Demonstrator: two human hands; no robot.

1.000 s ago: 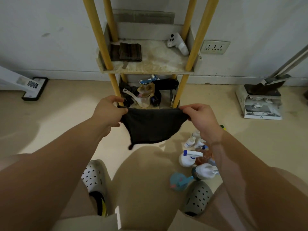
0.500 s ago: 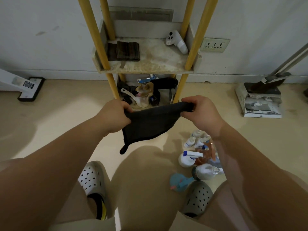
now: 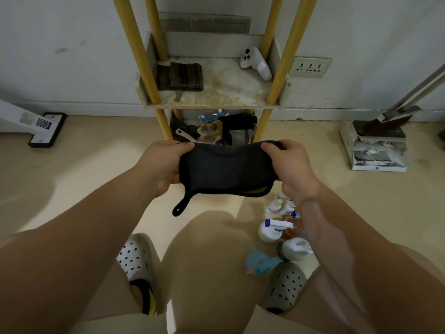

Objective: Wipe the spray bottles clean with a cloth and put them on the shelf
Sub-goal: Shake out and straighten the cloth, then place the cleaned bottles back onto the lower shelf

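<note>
1. The left hand and right hand are bare, as are the left forearm and right forearm up to the frame edge.
2. Light beige shorts cover the thighs at the bottom of the view.
3. The left clog is pale grey-white and dotted with round holes, and its rear is dark with a yellow stripe.
4. The right clog is a duller grey, with the same round holes across its rounded toe.
</note>
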